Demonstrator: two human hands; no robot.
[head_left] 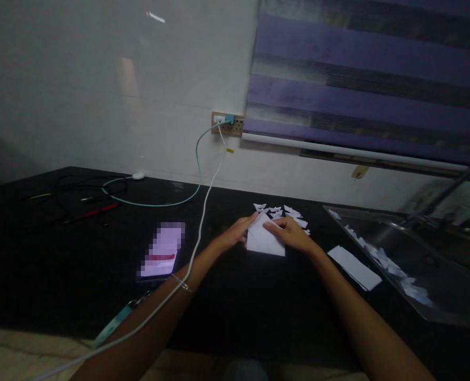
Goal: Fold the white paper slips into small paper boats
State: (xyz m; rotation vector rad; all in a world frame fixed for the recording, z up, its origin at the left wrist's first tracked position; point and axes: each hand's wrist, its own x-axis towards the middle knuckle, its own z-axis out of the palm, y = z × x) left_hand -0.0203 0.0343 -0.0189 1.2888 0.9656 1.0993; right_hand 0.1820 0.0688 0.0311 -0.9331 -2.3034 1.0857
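Head view: black worktop (223, 317), two bare hands at work.
Paper sheet (265, 241): white, partly folded, held toward the worktop's back edge.
Left hand (238, 233): clamped on the left edge, apparently steadying.
Right hand (294, 234): thumb pressed on the face, likely keeping it flat.
Folded paper pieces (294, 212): at the back edge, seemingly clear of handling.
Paper stack (352, 264): beside the sink (431, 313), probably for easy reach.

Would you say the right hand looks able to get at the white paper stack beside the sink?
Probably yes: the white paper stack lies uncovered on the counter, with nothing visible between, though the right hand would likely have to release the white sheet first.
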